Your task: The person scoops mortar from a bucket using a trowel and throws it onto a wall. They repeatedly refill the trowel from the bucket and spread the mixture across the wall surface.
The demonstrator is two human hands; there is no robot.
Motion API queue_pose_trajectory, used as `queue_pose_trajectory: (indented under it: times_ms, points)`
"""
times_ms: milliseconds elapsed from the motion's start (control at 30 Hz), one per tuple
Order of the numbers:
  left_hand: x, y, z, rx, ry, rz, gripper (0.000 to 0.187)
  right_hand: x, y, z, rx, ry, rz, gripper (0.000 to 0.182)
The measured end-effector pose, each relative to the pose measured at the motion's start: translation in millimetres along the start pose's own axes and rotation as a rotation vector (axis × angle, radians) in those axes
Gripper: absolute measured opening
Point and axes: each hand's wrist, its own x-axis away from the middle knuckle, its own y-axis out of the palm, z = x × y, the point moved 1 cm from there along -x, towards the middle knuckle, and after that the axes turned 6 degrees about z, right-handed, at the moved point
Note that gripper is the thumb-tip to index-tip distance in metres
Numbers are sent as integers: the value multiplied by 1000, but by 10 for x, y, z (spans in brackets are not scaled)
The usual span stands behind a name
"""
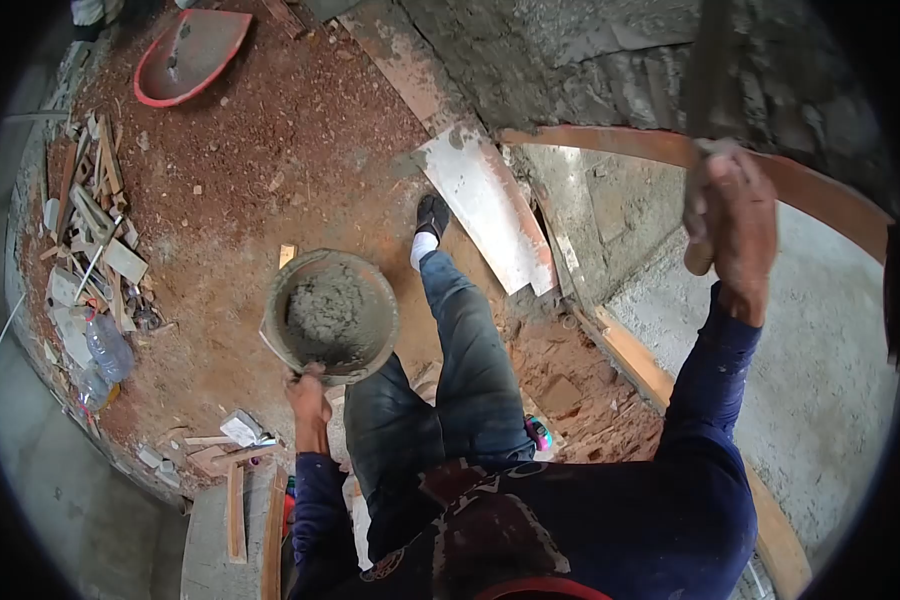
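My left hand (310, 397) grips the near rim of a round bucket (382, 345), just left of my legs. Wet grey mortar (325, 308) lies inside it. Raised on the right, my right hand (742, 225) is closed around the wooden handle (699, 258) of a trowel. The trowel's blade (708, 75) points away from me, dark and blurred, in front of a rough mortar-covered wall (610, 70). A curved reddish board (610, 140) runs along the wall's edge, behind my right hand.
Scrap wood (100, 200) and a plastic bottle (108, 345) lie along the left. At the far left is a red-rimmed basin (192, 60). A mortar-smeared pale board (485, 205) lies beside my foot. To the right are a timber edge (635, 355) and a grey concrete surface (770, 370).
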Motion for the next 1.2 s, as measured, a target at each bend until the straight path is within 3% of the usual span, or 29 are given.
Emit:
queue_pose_trajectory:
  times_ms: [67, 133, 200, 267, 333, 367, 433, 500, 567, 633, 667, 833, 900, 933, 1033, 1200]
  points:
    - [210, 184, 184, 113, 43, -42, 45, 261, 105, -49, 451, -112, -112, 31]
    - [391, 316, 390, 115, 72, -80, 50, 576, 423, 202, 567, -398, -307, 28]
    - [575, 371, 584, 17, 147, -161, 56, 955, 778, 391, 977, -561, -434, 24]
    - [835, 477, 916, -64, 194, -221, 58, 1117, 1118, 788, 1230, -583, -487, 23]
    - [972, 509, 1084, -69, 491, -308, 59, 1173, 1461, 826, 1333, -614, -482, 25]
    - [903, 514, 1072, -63, 501, -309, 59, 1217, 1616, 898, 1334, -620, -471, 25]
    - [809, 538, 1085, -257, 701, -313, 58, 1310, 1821, 973, 1124, -566, -430, 28]
    - [831, 520, 1252, -133, 707, -410, 58, 1493, 1834, 948, 1033, -509, -398, 29]
    - [832, 503, 1367, -93, 651, -483, 58, 1721, 1841, 924, 933, -438, -383, 30]
    - [830, 448, 1429, 0, 611, -509, 58, 1839, 1844, 846, 639, -363, -393, 33]
    - [854, 386, 1497, 3, 587, -538, 57, 1902, 1815, 861, 607, -418, -358, 34]
    - [821, 302, 1600, 242, 449, -559, 52, 2023, 1782, 838, 592, -370, -266, 31]
    - [849, 252, 1591, 299, 297, -579, 51, 1926, 1923, 975, 788, -275, -356, 32]
    - [789, 252, 1548, 282, 308, -572, 51, 1898, 1963, 904, 739, -438, -292, 41]
    - [630, 185, 1438, 181, 344, -552, 54, 1942, 1955, 740, 776, -297, -278, 41]
    - [388, 58, 1147, 251, 168, -456, 53, 1868, 2035, 859, 568, -407, -334, 45]
